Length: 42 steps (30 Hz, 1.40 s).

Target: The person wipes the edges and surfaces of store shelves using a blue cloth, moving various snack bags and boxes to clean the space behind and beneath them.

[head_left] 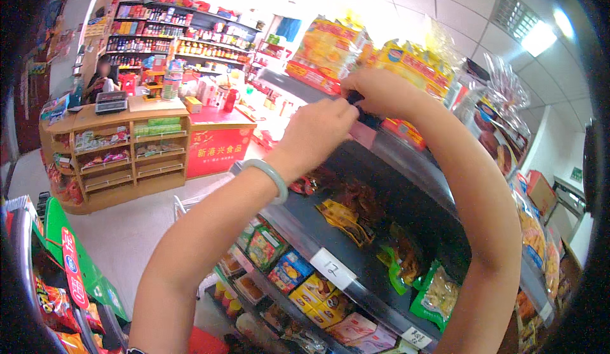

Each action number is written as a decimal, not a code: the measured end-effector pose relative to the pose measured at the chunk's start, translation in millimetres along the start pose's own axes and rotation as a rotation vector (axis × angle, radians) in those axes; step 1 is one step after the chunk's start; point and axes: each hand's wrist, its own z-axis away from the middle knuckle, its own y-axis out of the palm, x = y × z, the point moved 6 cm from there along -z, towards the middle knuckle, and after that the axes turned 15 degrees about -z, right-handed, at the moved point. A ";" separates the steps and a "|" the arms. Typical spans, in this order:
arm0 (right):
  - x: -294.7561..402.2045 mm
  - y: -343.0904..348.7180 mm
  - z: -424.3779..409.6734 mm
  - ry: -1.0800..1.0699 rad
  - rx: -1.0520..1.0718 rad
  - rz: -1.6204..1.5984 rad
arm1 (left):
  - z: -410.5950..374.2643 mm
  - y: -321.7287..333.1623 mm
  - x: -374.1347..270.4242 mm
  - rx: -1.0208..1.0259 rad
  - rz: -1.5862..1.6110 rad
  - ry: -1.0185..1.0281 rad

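Both of my hands meet at the front of the upper shelf, between two large yellow and red snack bags. My left hand (pixel 317 127), with a pale green bangle (pixel 269 177) on its wrist, has its fingers curled at a small dark object (pixel 355 98). From the right, my right hand (pixel 379 89) bends its fingers around the same object, whose kind I cannot tell. One yellow and red bag (pixel 326 51) stands behind the left hand. Another yellow bag (pixel 414 70) stands behind the right hand.
Below my arms, a dark shelf (pixel 333 182) holds loose snack packets and a green-edged bag (pixel 436 294). Small boxes (pixel 317 299) fill the shelf beneath. A wooden counter (pixel 124 130) with a scale stands at the left, a seated person (pixel 102 80) behind it. A green rack (pixel 81 258) stands at lower left.
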 end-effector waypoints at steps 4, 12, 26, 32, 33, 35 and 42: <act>7.5 11.6 -38.4 -0.117 0.012 0.051 | 5.4 9.4 -4.7 -0.046 -0.081 -0.008; 19.7 23.3 -128.2 -0.224 0.011 0.167 | 8.6 3.4 -4.2 -0.122 -0.138 0.018; 44.3 33.4 -239.4 -0.212 -0.007 0.245 | 21.4 27.0 21.4 -0.159 0.274 -0.136; 20.4 34.9 -270.8 -0.247 -0.310 0.497 | 16.6 32.3 17.3 -0.095 0.259 -0.013; 20.6 23.0 -265.9 -0.296 -0.508 0.569 | 15.3 32.0 17.3 -0.078 0.258 -0.025; 25.6 -12.0 -256.2 -0.189 -0.576 0.463 | 9.6 33.7 18.3 -0.059 0.261 -0.059; 8.7 -39.5 -236.2 -0.154 -0.781 -0.885 | 24.8 2.3 15.1 -0.105 0.346 0.051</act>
